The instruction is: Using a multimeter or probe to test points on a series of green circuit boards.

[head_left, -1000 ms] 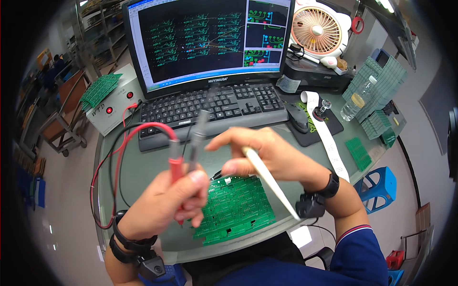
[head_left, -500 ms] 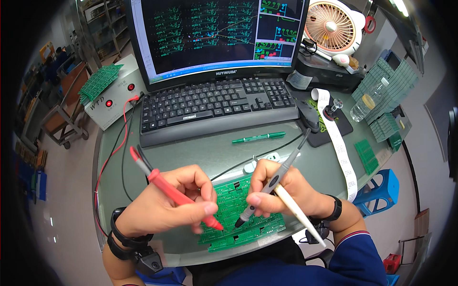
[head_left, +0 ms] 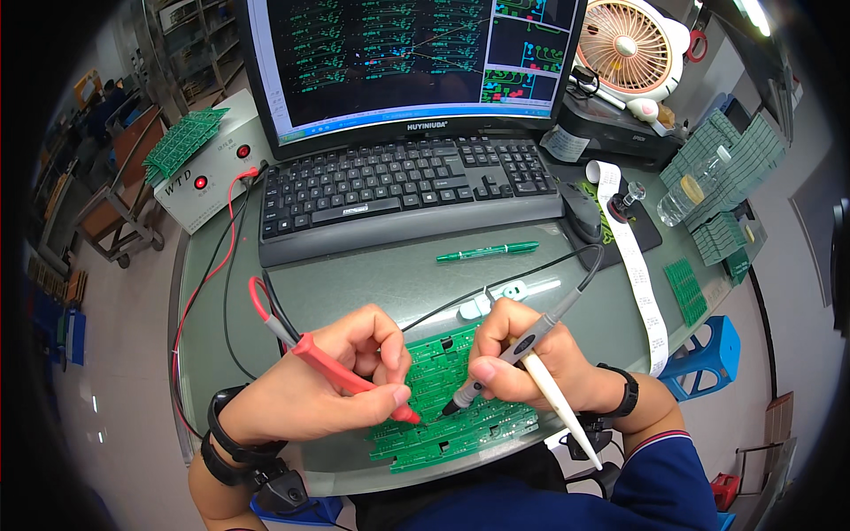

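My left hand (head_left: 341,376) is closed around a red test probe (head_left: 332,365), its tip down at a green circuit board panel (head_left: 443,447). Opposite it, my right hand (head_left: 536,358) grips a grey and black test probe (head_left: 529,341) like a pen. That tip points at the board just right of the red one; whether either tip touches is too small to tell. A white tapered stick (head_left: 562,411) is also held in my right hand, slanting toward my body. The panel lies flat at the desk's front edge, partly covered by both hands.
Behind the board are a green pen (head_left: 487,252), a keyboard (head_left: 407,190) and a monitor (head_left: 381,62) showing a board layout. A tester box (head_left: 208,177) with red lights stands left. At right are a mouse (head_left: 581,217), paper strip (head_left: 633,274), bottle (head_left: 682,199) and fan (head_left: 627,49).
The red probe's tip has shifted slightly right along the board, and the grey probe leans flatter. Both probes stay gripped. The whole view has moved a little.
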The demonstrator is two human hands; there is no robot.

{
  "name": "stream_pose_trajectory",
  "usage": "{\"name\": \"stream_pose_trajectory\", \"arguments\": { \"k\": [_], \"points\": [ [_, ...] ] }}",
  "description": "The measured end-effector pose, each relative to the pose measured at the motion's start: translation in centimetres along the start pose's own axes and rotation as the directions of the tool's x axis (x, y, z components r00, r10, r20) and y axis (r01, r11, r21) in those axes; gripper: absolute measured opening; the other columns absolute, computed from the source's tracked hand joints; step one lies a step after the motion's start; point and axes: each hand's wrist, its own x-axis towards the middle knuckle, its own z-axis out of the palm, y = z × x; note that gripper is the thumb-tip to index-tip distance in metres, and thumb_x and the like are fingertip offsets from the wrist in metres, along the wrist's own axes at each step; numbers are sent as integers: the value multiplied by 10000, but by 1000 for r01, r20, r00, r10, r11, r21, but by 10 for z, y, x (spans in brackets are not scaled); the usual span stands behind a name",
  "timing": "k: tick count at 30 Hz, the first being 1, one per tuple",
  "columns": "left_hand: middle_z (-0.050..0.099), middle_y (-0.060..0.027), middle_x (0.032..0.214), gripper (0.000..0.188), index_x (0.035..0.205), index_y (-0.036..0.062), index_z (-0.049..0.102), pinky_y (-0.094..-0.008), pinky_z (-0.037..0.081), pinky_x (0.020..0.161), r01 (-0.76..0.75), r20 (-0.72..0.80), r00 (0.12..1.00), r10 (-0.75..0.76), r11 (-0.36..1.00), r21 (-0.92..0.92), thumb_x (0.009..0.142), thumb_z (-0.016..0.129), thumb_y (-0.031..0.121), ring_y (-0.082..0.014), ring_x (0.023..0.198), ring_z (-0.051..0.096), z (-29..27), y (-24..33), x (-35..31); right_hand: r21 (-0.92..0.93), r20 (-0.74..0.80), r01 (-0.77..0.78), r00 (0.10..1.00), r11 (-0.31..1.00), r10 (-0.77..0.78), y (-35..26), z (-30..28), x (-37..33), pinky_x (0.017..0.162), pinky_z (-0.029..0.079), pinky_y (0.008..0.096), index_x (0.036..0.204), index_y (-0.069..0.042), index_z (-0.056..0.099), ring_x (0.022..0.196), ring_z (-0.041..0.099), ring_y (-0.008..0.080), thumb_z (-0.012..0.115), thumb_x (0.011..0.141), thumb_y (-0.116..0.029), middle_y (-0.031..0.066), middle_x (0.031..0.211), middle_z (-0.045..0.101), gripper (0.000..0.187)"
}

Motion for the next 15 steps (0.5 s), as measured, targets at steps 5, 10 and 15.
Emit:
{"name": "stream_pose_trajectory", "arguments": {
  "k": [5,10,15],
  "points": [
    [495,19,861,206,946,74,440,-235,458,695,-5,8,1000,6,1000,-24,866,625,27,-33,740,470,-2,-1,1,-31,-6,47,999,998,-47,2,0,0,517,382,274,803,-43,494,598,501,100,663,876,-185,29,703,520,233],
    [493,16,862,220,966,75,426,-245,465,703,-13,3,1000,13,999,-46,872,621,30,-42,757,467,-2,-2,1,-35,-12,44,999,998,-44,4,0,0,516,381,276,802,-43,494,594,498,102,661,875,-180,29,702,518,227],
    [493,13,854,217,957,73,417,-262,483,718,-22,26,999,23,999,-47,878,614,26,-46,763,471,-2,-1,1,-10,-28,45,999,999,-45,4,2,-1,515,388,271,805,-41,499,598,505,100,664,874,-168,29,708,527,220]
  ]
}}
